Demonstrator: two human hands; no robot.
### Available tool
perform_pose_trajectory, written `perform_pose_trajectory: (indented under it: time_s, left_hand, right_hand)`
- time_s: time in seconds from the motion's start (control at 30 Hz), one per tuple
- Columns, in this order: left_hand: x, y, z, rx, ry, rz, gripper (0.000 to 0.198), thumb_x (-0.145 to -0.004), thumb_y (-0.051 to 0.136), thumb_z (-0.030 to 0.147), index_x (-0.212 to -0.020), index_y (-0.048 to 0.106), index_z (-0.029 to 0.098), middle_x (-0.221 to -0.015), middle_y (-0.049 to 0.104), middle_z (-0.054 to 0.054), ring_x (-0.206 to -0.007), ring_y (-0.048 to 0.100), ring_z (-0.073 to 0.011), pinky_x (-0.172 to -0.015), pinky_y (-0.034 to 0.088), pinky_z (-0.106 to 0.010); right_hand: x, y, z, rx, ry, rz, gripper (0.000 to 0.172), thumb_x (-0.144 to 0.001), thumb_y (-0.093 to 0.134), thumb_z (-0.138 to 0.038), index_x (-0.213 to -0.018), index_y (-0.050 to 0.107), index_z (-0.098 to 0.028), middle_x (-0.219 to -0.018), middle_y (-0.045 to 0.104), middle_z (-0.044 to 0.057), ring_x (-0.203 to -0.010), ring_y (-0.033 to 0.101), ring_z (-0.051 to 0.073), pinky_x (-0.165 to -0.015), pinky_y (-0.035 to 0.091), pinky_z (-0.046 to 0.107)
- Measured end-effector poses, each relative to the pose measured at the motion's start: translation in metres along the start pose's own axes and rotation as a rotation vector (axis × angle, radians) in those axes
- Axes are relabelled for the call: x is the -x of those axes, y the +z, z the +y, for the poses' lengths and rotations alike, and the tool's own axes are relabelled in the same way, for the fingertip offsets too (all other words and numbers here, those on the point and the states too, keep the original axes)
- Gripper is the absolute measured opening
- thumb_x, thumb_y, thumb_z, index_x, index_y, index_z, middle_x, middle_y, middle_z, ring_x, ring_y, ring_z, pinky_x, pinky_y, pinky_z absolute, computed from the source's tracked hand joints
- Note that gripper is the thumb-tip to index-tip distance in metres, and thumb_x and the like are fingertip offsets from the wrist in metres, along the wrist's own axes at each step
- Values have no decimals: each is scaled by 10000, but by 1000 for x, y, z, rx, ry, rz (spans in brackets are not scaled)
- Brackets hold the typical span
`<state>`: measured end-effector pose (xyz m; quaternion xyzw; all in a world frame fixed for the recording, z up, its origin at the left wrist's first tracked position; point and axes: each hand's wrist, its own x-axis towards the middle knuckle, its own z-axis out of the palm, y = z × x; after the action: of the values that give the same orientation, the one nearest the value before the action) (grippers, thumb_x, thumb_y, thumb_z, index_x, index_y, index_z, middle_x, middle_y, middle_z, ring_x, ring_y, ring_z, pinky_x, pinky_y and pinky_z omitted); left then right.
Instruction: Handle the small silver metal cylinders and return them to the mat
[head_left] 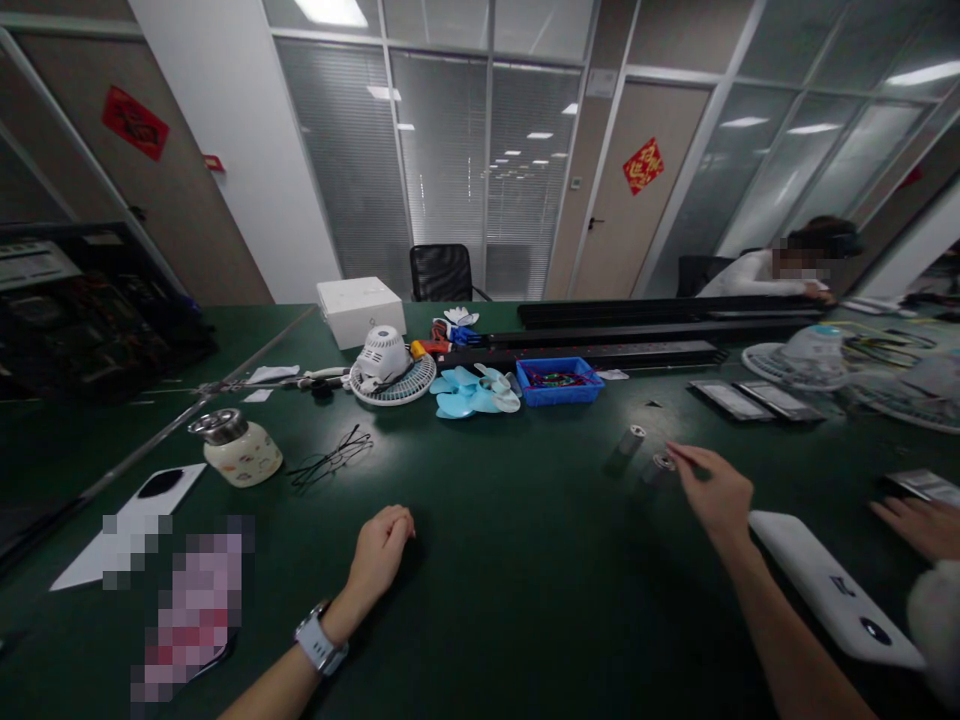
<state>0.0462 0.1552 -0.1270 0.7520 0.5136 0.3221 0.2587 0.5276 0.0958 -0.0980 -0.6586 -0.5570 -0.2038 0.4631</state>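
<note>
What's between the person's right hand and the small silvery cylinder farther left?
In the head view, a second silvery cylinder is between the right hand and the farther cylinder; whether the hand touches it, I cannot tell.

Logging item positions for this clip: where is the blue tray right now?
In the head view, the blue tray sits right of centre on the green table, immediately right of the light-blue fan blades and in front of black bars.

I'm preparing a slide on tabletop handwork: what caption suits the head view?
Right hand beside a small cylinder, a second cylinder nearby, left hand loosely curled at a green table.
</note>
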Motion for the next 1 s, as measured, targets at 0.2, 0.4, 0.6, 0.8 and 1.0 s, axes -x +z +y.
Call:
perform_pose_trajectory:
  time_s: [0.2,0.4,0.6,0.8,1.0]
  left_hand:
    - [-1,2,-3,4,18,-14,327,-833,312,288,-572,488,198,-615,518,-7,-649,527,-179,-648,374,-275]
    - [-2,2,-3,-4,10,-25,327,-834,314,291,-574,489,198,-615,515,-7,-647,526,-180,-645,371,-278]
    - [-1,1,-2,-10,14,-38,330,-842,317,291,-580,495,197,-626,523,-8,-655,530,-181,-655,372,-282]
    - [-1,1,-2,-24,35,-33,337,-842,311,291,-574,493,199,-619,524,-8,-654,532,-182,-655,373,-284]
    - [-1,0,-1,-35,64,-28,342,-835,311,300,-559,488,203,-608,532,-8,-648,537,-181,-646,384,-278]
  right_hand:
    - [5,4,23,8,64,-73,314,-836,526,-422,-933,731,-205,-935,730,55,-851,682,212,-792,522,328]
    - [4,3,14,3,84,-100,323,-823,535,-438,-926,739,-209,-884,738,46,-794,692,207,-743,532,307]
    - [5,-2,14,67,87,-125,313,-818,529,-427,-908,741,-215,-864,738,47,-813,691,219,-764,534,328]
    - [-13,4,5,171,125,-169,517,-769,580,-516,-1177,637,-204,-1086,690,94,-990,649,256,-847,508,366]
    - [-52,39,4,383,251,-623,535,-730,623,-537,-1147,661,-204,-992,716,104,-892,672,272,-724,517,342]
